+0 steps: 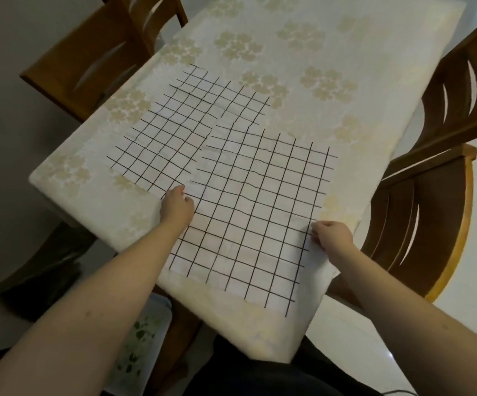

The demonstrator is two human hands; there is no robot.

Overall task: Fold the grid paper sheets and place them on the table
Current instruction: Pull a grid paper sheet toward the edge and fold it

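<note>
Near grid sheet (255,207) — left hand (177,206) and right hand (331,234) each pinching a side edge; lift evenly, align corners, crease against desk (374,47).

White grid paper sheets (255,201) with black lines, cream floral tablecloth (303,52), brown wooden chairs (437,178).

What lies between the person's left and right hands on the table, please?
In the head view, only the near grid paper sheet spans the stretch between the left hand and right hand; each holds one of its side edges.
</note>
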